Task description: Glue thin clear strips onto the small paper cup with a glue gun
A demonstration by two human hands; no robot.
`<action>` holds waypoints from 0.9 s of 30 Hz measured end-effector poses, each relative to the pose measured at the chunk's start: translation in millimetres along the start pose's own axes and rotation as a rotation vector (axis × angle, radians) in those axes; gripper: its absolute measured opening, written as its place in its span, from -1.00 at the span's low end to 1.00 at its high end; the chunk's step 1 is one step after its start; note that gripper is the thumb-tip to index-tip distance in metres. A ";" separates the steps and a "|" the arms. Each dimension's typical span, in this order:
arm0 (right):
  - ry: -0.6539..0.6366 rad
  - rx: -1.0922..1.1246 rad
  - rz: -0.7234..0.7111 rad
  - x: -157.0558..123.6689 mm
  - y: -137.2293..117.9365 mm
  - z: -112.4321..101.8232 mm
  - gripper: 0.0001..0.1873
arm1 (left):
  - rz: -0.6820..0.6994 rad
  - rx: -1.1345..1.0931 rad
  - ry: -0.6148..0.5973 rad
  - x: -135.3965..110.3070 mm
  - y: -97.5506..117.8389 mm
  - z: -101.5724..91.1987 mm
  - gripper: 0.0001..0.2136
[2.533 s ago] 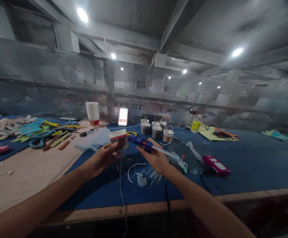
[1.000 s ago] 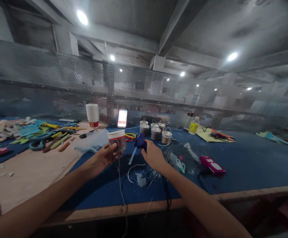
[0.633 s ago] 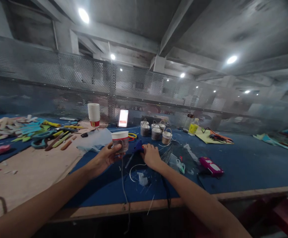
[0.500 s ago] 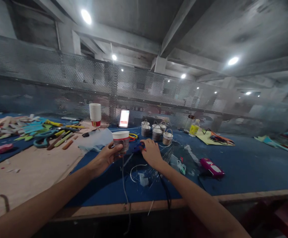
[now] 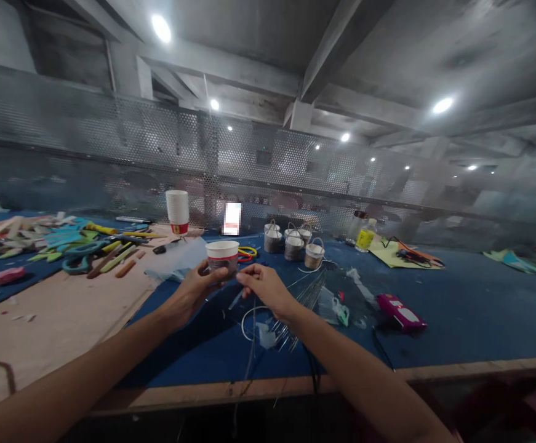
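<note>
My left hand [image 5: 192, 293] is closed round a white paper cup [image 5: 222, 256] with a dark band of wrapping, and holds it upright above the blue table [image 5: 456, 307]. My right hand [image 5: 262, 287] is just right of the cup, its fingertips pinched together on a thin string [image 5: 250, 352] that hangs down toward the table's front edge. A glue stick end [image 5: 236, 299] shows between my hands; the glue gun itself is hidden behind them. Loose wires and white scraps [image 5: 268, 329] lie under my right wrist.
Several small wrapped cups with handles [image 5: 292, 242] stand behind my hands. A stack of paper cups [image 5: 178, 210] and coloured strips and scissors [image 5: 71, 249] sit at the left by a wooden board [image 5: 50, 314]. A magenta tool [image 5: 399, 311] and a bottle [image 5: 365, 235] are at the right.
My right hand set the blue glue gun down on the table and came up to the cup, pinching the string. The left hand kept hold of the cup.
</note>
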State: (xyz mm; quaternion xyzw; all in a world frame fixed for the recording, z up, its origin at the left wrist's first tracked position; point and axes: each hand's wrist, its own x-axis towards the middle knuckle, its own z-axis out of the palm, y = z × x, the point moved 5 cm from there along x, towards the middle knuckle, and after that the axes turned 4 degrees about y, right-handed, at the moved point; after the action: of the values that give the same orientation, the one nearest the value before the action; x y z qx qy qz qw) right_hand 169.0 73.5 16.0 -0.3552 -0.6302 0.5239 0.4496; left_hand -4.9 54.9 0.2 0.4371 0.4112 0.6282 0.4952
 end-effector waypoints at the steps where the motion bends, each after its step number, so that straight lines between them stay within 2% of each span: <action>1: 0.015 -0.027 -0.035 1.0 -1.5 -2.6 -0.74 | -0.008 0.010 -0.005 0.4 -1.5 -0.3 -0.48; 5: 0.076 -0.103 -0.177 1.9 -8.1 -10.3 -0.73 | -0.041 0.018 -0.029 -0.2 -5.1 0.8 -0.50; 10: 0.182 -0.150 -0.277 0.0 -14.9 -21.0 -0.73 | -0.078 0.013 -0.078 -5.8 -2.9 8.1 -0.45; 17: 0.221 -0.122 -0.279 -1.4 -18.9 -23.8 -0.73 | -0.101 0.000 -0.123 -9.9 -2.0 13.0 -0.45; 27: 0.249 -0.148 -0.300 -1.3 -17.8 -26.0 -0.69 | -0.097 0.001 -0.110 -5.5 -7.8 8.7 -0.48</action>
State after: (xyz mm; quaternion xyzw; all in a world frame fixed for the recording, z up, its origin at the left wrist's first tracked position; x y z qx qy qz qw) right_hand 194.3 77.7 34.4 -0.3516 -0.6522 0.3555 0.5699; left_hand 6.2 51.6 -5.5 0.4507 0.4043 0.5783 0.5468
